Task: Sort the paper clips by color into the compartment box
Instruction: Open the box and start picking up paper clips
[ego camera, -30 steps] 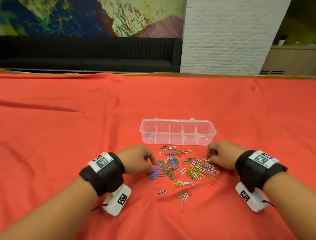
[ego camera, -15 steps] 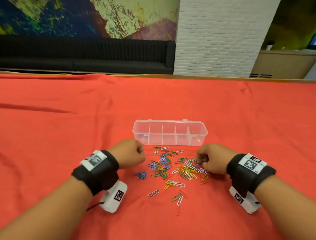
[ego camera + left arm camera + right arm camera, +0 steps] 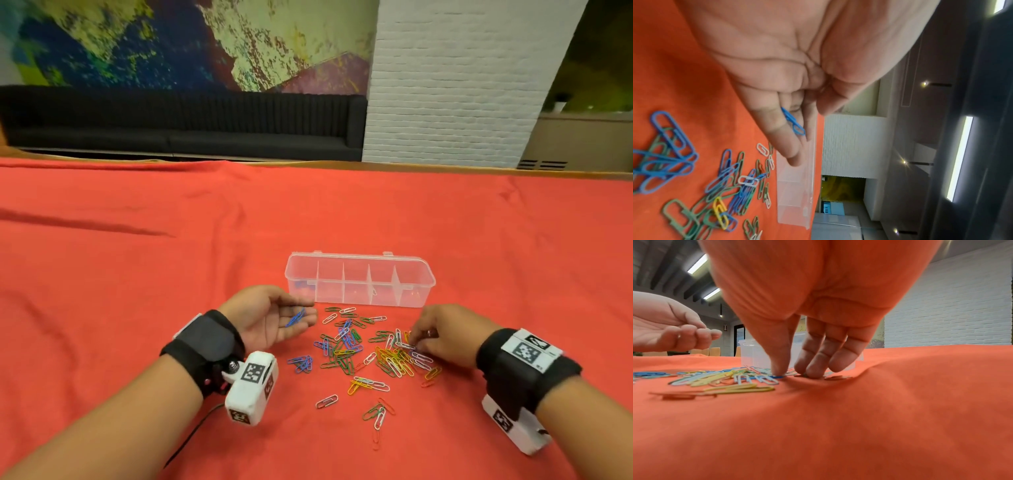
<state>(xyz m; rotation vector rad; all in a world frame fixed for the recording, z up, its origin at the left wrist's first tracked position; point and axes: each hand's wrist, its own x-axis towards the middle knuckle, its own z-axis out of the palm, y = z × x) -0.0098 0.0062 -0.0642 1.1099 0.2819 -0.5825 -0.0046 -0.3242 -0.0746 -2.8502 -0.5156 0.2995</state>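
Left hand point(image 3: 270, 317) newly upturned, fingers relaxed under slim blue clips point(image 3: 295, 317); right hand point(image 3: 445, 334) pinching pile point(image 3: 370, 353).

The left hand point(image 3: 274, 317), a fist knuckles-up over the clips half a second before, turned palm-up and opened, with blue clips point(image 3: 295, 317) lying loose across its fingers point(image 3: 781, 129). The right hand point(image 3: 442, 334) lowered its fingertips point(image 3: 778, 368) onto the pile of clips point(image 3: 394, 356) under its grip.
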